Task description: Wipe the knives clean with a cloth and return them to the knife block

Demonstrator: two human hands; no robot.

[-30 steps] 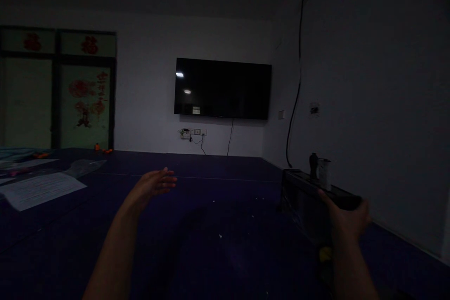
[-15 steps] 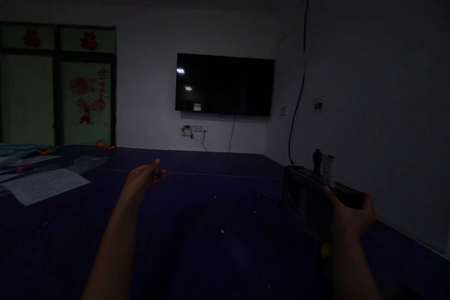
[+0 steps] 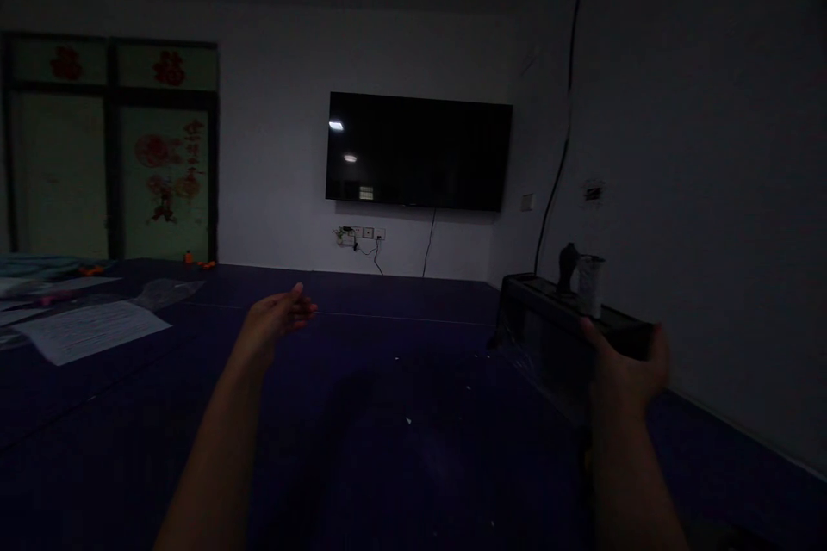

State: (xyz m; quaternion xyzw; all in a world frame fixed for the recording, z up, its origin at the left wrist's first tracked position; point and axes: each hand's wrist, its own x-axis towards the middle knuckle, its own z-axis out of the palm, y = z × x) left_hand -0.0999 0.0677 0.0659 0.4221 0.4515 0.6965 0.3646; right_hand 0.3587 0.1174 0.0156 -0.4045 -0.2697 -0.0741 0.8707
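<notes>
In the dim head view, my right hand (image 3: 628, 366) grips the near end of a long dark box (image 3: 543, 344), thumb and fingers spread across its width. On the box's top stand a dark knob-shaped object (image 3: 567, 269) and a pale cylinder (image 3: 589, 286), both upright. The box's lower edge is lost in shadow, so I cannot tell whether it touches the table. My left hand (image 3: 275, 320) hovers over the dark blue tabletop (image 3: 388, 465), its fingers loosely bent and apart, with nothing seen in them.
Printed paper (image 3: 94, 329) and crumpled clear plastic (image 3: 166, 293) lie at the left. Small orange items (image 3: 205, 264) sit by the far edge. Small white scraps (image 3: 408, 420) dot the table. A wall-mounted television (image 3: 419, 151) hangs beyond; a black cable (image 3: 561, 164) runs down the right wall.
My right hand and the dark box have moved left and slightly up, with the two objects still on top. My left hand has shifted slightly right and its fingers have loosened.
</notes>
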